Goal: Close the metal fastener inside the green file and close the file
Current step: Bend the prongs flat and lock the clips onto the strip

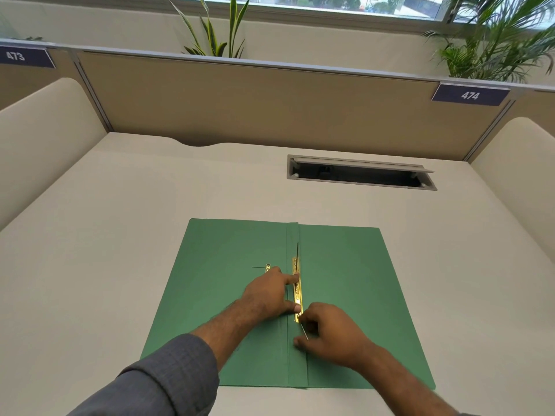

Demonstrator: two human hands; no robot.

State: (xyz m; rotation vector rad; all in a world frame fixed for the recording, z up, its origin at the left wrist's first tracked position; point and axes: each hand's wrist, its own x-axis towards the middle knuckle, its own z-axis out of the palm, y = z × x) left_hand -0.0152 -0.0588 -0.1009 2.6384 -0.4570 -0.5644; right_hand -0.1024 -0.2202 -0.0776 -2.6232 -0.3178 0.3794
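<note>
Green file [345, 295] lies open and flat on the desk [120, 235], spine running away from the viewer. Brass fastener bar [297, 291] sits along the spine. Left hand [267, 292], fingers spread, presses flat on the bar. Right hand [330, 334], just nearer than the bar's near end, pinches the thin prong [304, 331]. A small loose brass piece [267, 267] lies left of the bar.
</note>
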